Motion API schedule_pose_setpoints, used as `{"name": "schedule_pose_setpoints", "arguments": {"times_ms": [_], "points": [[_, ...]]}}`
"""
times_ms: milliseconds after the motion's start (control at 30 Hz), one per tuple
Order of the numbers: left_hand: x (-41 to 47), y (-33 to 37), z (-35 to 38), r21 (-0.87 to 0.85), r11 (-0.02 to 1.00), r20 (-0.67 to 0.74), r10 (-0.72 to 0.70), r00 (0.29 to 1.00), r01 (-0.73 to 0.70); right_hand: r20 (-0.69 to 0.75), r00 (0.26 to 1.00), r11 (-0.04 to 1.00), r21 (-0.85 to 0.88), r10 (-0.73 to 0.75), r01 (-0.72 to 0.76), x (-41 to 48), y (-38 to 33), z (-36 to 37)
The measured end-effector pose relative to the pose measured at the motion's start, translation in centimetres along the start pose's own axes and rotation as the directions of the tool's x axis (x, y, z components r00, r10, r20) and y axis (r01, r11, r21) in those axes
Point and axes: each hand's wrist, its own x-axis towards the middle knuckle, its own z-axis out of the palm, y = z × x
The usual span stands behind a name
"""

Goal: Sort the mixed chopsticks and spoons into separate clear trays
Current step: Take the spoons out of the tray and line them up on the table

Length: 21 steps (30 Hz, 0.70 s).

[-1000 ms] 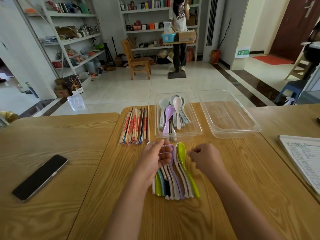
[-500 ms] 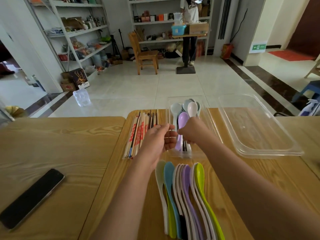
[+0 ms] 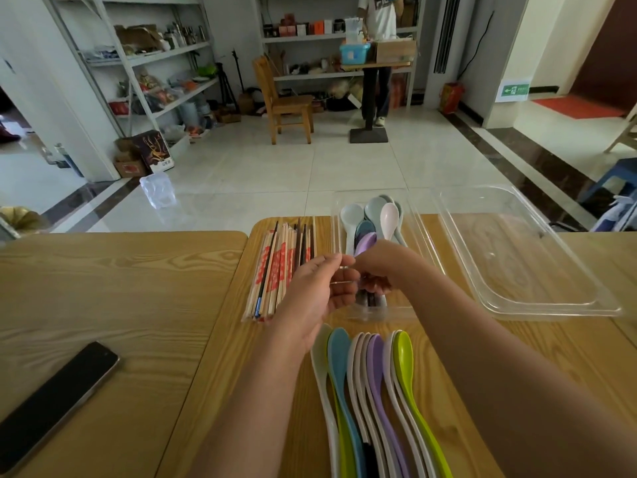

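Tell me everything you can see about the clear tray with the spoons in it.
The clear plastic tray with spoons is a narrow, shallow rectangle standing flat on the wooden table, between the chopstick pile and a wider empty clear tray. Pale blue, grey, pink and lilac spoons lie in it, bowls at the far end. Both hands, left and right, cover its near end.
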Motion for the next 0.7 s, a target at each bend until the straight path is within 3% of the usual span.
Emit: {"name": "schedule_pose_setpoints", "arguments": {"times_ms": [133, 267, 433, 700], "points": [[-0.8, 0.3, -0.2, 0.005, 1.000, -0.005, 0.011, 1.000, -0.011, -0.027, 0.997, 0.995, 0.061, -0.073, 0.074, -1.1, 0.4, -0.5], [-2.2, 0.8, -0.3, -0.014, 0.999, -0.006, 0.033, 0.999, -0.033, -0.275, 0.930, 0.880, 0.341, -0.243, 0.331, -3.7, 2.1, -0.4], [-5.1, 0.0, 1.1, -0.010, 0.999, 0.013, 0.040, 0.999, -0.039, -0.425, 0.860, 0.792, 0.403, -0.281, 0.458, -10.0, 6.5, 0.3], [-9.7, -5.0, 3.6, 0.092, 0.995, 0.038, -0.052, 0.998, 0.049, -0.481, 0.838, 0.715, 0.487, -0.260, 0.501, -17.0, 16.2, 5.5]]}}
